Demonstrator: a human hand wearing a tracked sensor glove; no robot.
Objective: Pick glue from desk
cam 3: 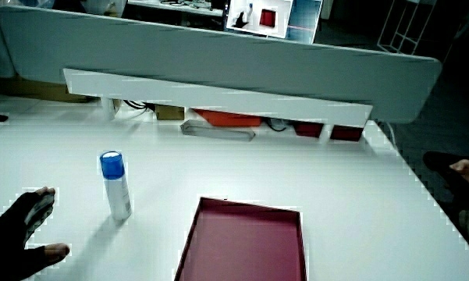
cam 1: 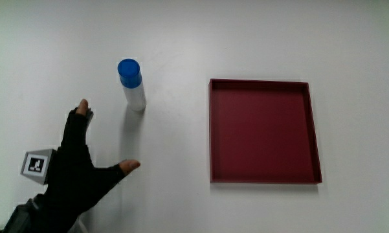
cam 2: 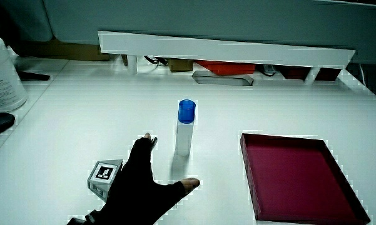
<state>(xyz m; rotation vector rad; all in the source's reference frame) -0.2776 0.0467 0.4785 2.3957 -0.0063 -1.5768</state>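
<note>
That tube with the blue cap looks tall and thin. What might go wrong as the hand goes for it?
The glue stick stands upright on the table, tall and narrow, so a sideways knock from the open hand would probably topple it. Once down it might roll toward the red tray beside it. A grasp only on the blue cap might slip or pull the cap loose.
</note>
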